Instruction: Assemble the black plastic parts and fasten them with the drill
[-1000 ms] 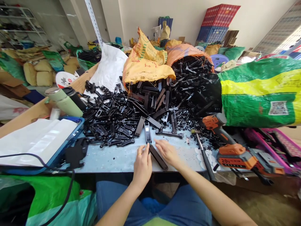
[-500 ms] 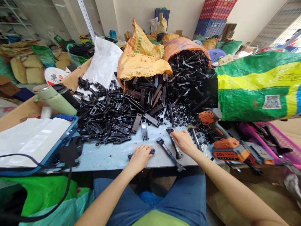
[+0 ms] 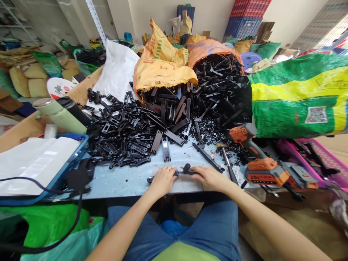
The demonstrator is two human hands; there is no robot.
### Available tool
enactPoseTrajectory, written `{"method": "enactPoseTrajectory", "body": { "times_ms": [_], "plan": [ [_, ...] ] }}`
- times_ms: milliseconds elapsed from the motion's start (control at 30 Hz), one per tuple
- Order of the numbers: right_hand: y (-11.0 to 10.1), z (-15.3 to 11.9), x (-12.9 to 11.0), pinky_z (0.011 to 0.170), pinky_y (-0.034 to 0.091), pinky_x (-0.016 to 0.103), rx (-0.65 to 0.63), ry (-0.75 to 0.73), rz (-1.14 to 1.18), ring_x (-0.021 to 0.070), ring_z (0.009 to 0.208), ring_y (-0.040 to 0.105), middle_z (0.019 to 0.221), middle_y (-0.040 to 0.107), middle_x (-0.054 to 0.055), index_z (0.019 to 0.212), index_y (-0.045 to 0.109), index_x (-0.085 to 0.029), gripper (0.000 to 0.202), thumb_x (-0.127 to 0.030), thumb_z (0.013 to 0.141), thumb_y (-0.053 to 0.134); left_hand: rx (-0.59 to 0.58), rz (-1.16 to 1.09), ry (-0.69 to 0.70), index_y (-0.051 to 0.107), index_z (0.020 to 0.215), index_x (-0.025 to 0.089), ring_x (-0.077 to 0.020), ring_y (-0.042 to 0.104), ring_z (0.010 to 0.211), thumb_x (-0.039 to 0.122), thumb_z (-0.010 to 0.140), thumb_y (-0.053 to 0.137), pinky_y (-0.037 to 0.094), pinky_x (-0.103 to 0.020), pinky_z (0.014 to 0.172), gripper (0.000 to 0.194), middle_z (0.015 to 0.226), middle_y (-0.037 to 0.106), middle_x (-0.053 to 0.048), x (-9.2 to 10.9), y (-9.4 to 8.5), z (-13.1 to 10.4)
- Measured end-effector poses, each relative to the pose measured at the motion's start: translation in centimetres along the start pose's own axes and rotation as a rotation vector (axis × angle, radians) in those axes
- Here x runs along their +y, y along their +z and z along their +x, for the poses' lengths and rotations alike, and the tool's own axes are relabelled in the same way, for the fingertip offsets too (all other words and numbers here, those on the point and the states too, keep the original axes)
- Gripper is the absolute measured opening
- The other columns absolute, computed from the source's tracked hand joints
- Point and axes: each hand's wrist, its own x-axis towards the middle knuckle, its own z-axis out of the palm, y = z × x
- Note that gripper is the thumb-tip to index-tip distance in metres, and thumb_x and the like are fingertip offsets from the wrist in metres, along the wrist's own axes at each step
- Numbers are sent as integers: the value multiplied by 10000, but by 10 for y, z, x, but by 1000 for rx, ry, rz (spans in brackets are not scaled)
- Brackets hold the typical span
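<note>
My left hand (image 3: 163, 179) is closed over a flat black bar (image 3: 150, 179) near the table's front edge, and both ends of the bar stick out past the fingers. Just to its right, my right hand (image 3: 209, 178) grips a black bracket piece (image 3: 187, 169) by one end. The tip of that piece points at the right end of the bar, very close to it; I cannot tell whether they touch. Behind my right hand a long black arm (image 3: 209, 157) lies slanted on the table. A hammer (image 3: 228, 163) rests to the right.
Loose black parts (image 3: 122, 141) are heaped at the back left, with small screws (image 3: 210, 134) near the middle. An orange cordless drill (image 3: 252, 156) stands at right by a pink basket (image 3: 334, 163). A yellow sack (image 3: 165, 74) and a green sack (image 3: 293, 112) lie behind. A blue tray (image 3: 81, 148) sits left.
My right hand has moved left and toward me, bringing the bracket piece beside the left hand's bar. One long black arm now lies farther back. My left hand has stayed in place.
</note>
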Motion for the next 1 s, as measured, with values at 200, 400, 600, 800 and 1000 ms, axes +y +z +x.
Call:
{"method": "enactPoseTrajectory", "body": {
  "times_ms": [200, 400, 600, 800, 1000],
  "plan": [
    [11, 7, -28, 593, 335, 253, -82, -180, -141, 193, 756, 606, 856, 634, 62, 936, 545, -191, 355, -498, 901, 370, -68, -80, 22, 447, 1211, 199, -226, 473, 1090, 224, 862, 406, 384, -364, 902, 352, 1142, 534, -84, -3, -9, 1],
    [7, 3, -44, 528, 281, 246, -26, -89, -191, 167, 659, 595, 813, 616, 46, 935, 548, -205, 365, -515, 897, 358, 37, -91, 17, 462, 1084, 192, -286, 517, 970, 589, 607, 667, 410, -402, 815, 653, 1013, 559, -72, 7, -12, -8],
    [-7, -2, -61, 567, 296, 263, 47, -60, -283, 191, 707, 588, 841, 605, 59, 964, 543, -211, 280, -438, 907, 388, 80, -85, 90, 472, 996, 198, -229, 552, 878, 445, 772, 579, 421, -324, 719, 351, 920, 574, -50, 4, -4, -13],
    [-12, -4, -46, 599, 306, 270, 28, -118, -269, 183, 723, 583, 837, 614, 54, 933, 571, -196, 309, -453, 899, 402, 100, -96, 99, 509, 952, 187, -223, 558, 834, 557, 732, 581, 423, -320, 695, 436, 874, 586, -45, 6, 1, -10],
    [-24, 36, 3, 767, 315, 288, 79, -40, -215, 195, 902, 554, 947, 639, 62, 979, 604, -206, 336, -428, 923, 358, 159, 85, 13, 479, 1157, 188, -246, 486, 1063, 348, 883, 434, 338, -389, 893, 320, 1104, 578, -101, 3, -21, 59]
  ]
}}
